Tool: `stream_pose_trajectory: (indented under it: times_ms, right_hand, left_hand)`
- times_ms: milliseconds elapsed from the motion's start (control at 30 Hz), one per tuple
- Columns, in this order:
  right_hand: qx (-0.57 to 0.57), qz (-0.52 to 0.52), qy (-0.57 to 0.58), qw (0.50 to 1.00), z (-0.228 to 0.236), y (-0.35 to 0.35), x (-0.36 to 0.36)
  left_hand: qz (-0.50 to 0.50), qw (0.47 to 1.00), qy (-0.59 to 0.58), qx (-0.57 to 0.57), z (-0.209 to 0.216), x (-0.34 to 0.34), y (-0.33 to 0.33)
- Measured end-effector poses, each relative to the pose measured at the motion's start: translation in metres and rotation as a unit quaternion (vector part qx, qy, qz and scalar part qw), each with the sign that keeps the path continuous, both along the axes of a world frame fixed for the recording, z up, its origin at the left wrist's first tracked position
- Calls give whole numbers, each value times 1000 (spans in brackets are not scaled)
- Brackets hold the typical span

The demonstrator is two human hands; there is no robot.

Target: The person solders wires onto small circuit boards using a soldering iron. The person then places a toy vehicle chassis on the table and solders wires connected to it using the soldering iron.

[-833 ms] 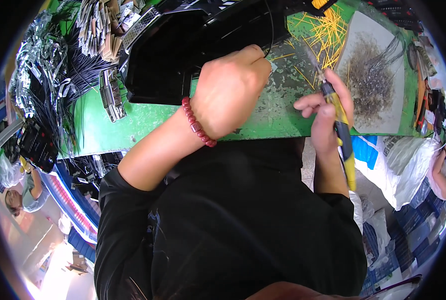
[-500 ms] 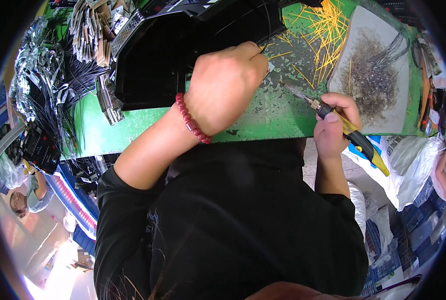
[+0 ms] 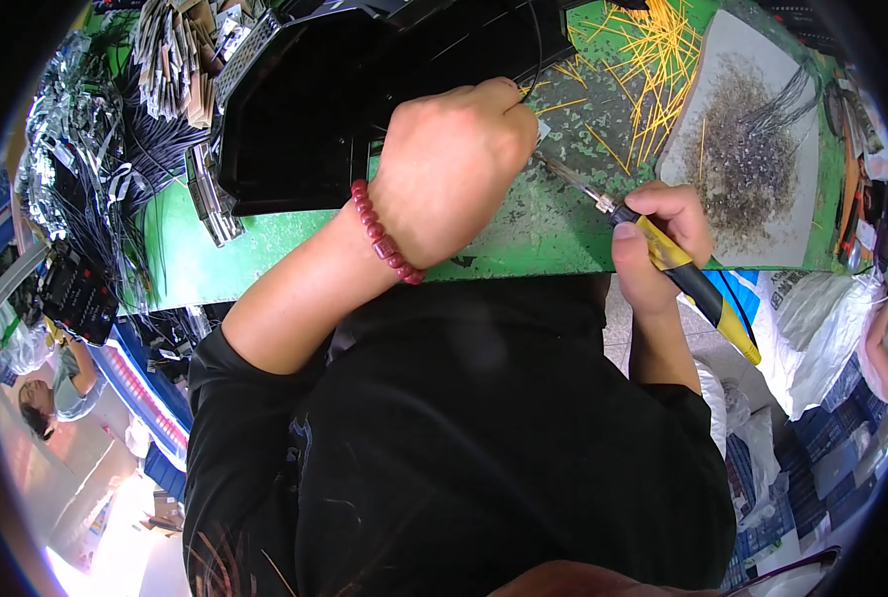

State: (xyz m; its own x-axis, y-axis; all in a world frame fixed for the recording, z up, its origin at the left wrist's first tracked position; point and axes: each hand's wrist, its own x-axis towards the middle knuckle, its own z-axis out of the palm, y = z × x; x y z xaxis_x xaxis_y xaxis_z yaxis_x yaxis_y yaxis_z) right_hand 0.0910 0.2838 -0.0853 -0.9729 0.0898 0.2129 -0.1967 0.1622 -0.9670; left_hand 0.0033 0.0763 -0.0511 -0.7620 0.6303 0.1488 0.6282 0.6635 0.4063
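Observation:
My right hand (image 3: pixel 665 239) grips a yellow and black soldering iron (image 3: pixel 685 274) like a pen. Its metal tip slants up and left, ending just short of my left hand (image 3: pixel 459 159). That left hand, with red beads (image 3: pixel 376 234) round its wrist, is curled closed over the near edge of a large black plastic housing (image 3: pixel 295 124). Its fingertips point away and are mostly hidden, so what they pinch cannot be made out. A thin black wire (image 3: pixel 539 45) runs down toward these fingers, and a small pale piece shows beside them.
Thin yellow sticks (image 3: pixel 658 85) lie heaped on the worn green table (image 3: pixel 200 269). At right, a pale board (image 3: pixel 688 224) carries dark grit and fine wires. Bundled black wires (image 3: pixel 81 149) and stacked metal-and-card pieces (image 3: pixel 173 65) crowd the left. Another person (image 3: pixel 66 383) is at far left.
My right hand has moved slightly left, bringing the soldering iron's tip closer to my left hand. The left hand stays closed in nearly the same place; the black housing has shifted slightly.

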Motion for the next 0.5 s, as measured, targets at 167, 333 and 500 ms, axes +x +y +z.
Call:
stream_pose_trajectory:
  times_ms: [167, 333, 500]
  right_hand:
    - [24, 31, -36, 999, 6, 0, 2]
    - [48, 31, -42, 998, 6, -1, 0]
    - [-16, -7, 47, 999, -1, -2, 0]
  left_hand:
    - [-2, 1000, 6, 3, -1, 1, 0]
    - [1, 1000, 4, 7, -1, 2, 0]
    - [0, 1000, 8, 2, -1, 1, 0]
